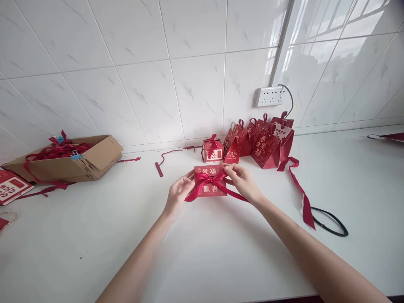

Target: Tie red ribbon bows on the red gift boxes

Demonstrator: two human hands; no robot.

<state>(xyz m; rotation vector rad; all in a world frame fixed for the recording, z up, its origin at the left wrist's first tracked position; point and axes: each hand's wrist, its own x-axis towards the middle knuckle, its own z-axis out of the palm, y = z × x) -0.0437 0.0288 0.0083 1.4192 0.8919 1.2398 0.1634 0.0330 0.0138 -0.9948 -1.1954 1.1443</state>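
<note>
A red gift box (211, 191) with pale Chinese characters sits between my two hands over the white table. Across its top runs a red satin ribbon (212, 180) tied in a bow, its tails hanging out to both sides. My left hand (179, 189) grips the box's left side, fingers curled against it. At the upper right corner, my right hand (242, 180) pinches the box between thumb and fingers. Just behind stands a similar red box (213, 151) with a bow on top.
Several red triangular gift boxes (267, 147) cluster by the tiled wall. A cardboard box (91, 162) of red ribbons stands at the left, near another red box (12, 187). A loose ribbon (299, 189) and a black loop (334, 227) lie right. A power strip (270, 97) hangs on the wall.
</note>
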